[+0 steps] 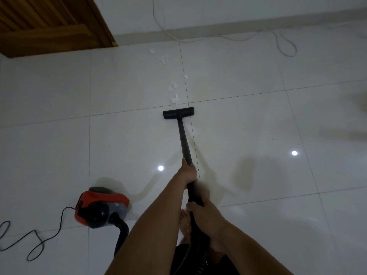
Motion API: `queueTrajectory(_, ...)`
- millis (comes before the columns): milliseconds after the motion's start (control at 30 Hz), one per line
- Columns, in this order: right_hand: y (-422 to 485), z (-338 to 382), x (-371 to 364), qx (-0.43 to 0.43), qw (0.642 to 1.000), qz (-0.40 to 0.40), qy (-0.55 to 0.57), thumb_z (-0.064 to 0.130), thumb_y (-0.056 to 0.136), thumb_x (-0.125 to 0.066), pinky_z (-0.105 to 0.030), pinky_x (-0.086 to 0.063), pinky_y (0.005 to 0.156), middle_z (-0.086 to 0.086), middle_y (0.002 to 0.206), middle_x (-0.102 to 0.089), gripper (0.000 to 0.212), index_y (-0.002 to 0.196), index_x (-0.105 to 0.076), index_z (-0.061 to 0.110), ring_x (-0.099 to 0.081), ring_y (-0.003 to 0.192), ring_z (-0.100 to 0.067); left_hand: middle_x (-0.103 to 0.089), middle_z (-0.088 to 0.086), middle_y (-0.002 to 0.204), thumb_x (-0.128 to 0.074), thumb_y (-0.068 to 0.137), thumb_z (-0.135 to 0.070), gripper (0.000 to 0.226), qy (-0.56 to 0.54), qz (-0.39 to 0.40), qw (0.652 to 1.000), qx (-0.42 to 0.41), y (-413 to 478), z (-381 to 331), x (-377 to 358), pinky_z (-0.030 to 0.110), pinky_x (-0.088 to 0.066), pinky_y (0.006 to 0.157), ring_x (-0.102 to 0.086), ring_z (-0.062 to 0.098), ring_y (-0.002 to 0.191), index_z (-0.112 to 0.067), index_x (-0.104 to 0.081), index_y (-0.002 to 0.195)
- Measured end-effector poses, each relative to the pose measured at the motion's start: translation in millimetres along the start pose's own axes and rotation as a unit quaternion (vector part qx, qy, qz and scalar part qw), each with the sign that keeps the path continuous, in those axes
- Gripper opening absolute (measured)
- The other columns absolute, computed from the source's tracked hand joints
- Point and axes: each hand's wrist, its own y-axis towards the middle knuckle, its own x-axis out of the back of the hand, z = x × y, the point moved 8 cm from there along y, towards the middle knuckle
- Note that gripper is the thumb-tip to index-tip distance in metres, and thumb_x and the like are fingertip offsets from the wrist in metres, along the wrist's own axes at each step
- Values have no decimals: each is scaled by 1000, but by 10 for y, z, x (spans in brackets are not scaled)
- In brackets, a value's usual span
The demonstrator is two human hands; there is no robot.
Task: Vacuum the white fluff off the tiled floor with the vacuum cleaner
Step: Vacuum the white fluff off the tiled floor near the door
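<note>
Gripping the wand (183, 139), 2 hands (left hand (188, 170) ahead, right hand (204, 212)) trail fluff (174, 100).

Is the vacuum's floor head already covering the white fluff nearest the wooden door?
No, the floor head sits at the near end of the fluff trail, well short of the fluff beside the wooden door.

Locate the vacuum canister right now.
In the head view, the red vacuum canister sits lower left on the tiled floor, left of the person's left arm.
</note>
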Motion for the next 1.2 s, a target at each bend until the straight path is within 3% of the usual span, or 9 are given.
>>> queueTrajectory(67,-4,230,77,19,998,-26,-52,9,105,-44,-16,-44,40,-16,81,-58,29,132,-47,18,-53,40,-6,-56,21,133,-34,103,-33,67,6,6,1000,7,-59,-93,-15,45,-54,94,-64,28,101,-40,9,154)
queueTrajectory(167,-102,364,41,5,998,-38,-55,10,106,-42,-16,-43,37,-14,94,-59,32,132,-45,28,-53,51,-10,-57,19,131,-34,104,-32,69,29,7,1000,8,-180,-144,-28,44,-53,97,-64,28,107,-38,12,154)
queueTrajectory(233,-177,381,-22,5,999,-26,-44,10,106,-40,-16,-44,36,-12,88,-56,32,131,-45,29,-53,51,-11,-57,19,129,-34,104,-27,69,46,-3,999,6,-237,-140,2,43,-52,99,-63,30,112,-35,12,155)
queueTrajectory(400,-233,388,-135,5,999,6,-38,4,102,-38,-19,-45,38,-11,67,-48,34,134,-49,10,-51,38,-10,-54,18,131,-34,103,-23,70,65,0,998,12,-307,-102,86,44,-52,98,-62,32,114,-34,11,156)
queueTrajectory(600,-218,684,-157,34,999,-8,-23,8,104,-42,-18,-45,38,-12,72,-51,34,138,-48,9,-54,38,-8,-54,15,131,-34,103,-18,73,65,6,998,15,-243,-370,226,43,-53,98,-63,27,103,-34,15,154)
queueTrajectory(767,-203,829,-36,20,999,-30,-13,10,105,-43,-15,-41,34,-13,78,-51,31,136,-48,13,-51,35,-8,-51,19,134,-37,102,-13,79,91,15,995,27,-188,-515,197,42,-52,100,-60,31,119,-32,18,154)
queueTrajectory(900,-198,762,41,-16,999,-37,-29,9,104,-42,-16,-42,34,-18,88,-54,27,131,-49,14,-51,38,-13,-55,20,130,-37,102,-13,79,93,12,995,38,-211,-447,119,43,-52,100,-61,31,117,-31,21,153)
queueTrajectory(1033,-287,646,23,-35,999,-23,0,11,104,-42,-21,-47,39,-20,90,-54,36,136,-43,28,-53,41,-16,-54,20,134,-38,99,-18,75,89,-6,995,34,-249,-351,89,45,-52,98,-61,34,117,-32,10,155)
queueTrajectory(1200,-381,596,-10,-33,999,-21,-14,14,104,-46,-19,-46,38,-13,77,-54,37,141,-46,17,-55,39,-13,-48,17,143,-43,93,-23,71,121,-40,992,-1,-282,-333,146,48,-49,99,-57,36,121,-24,-8,155)
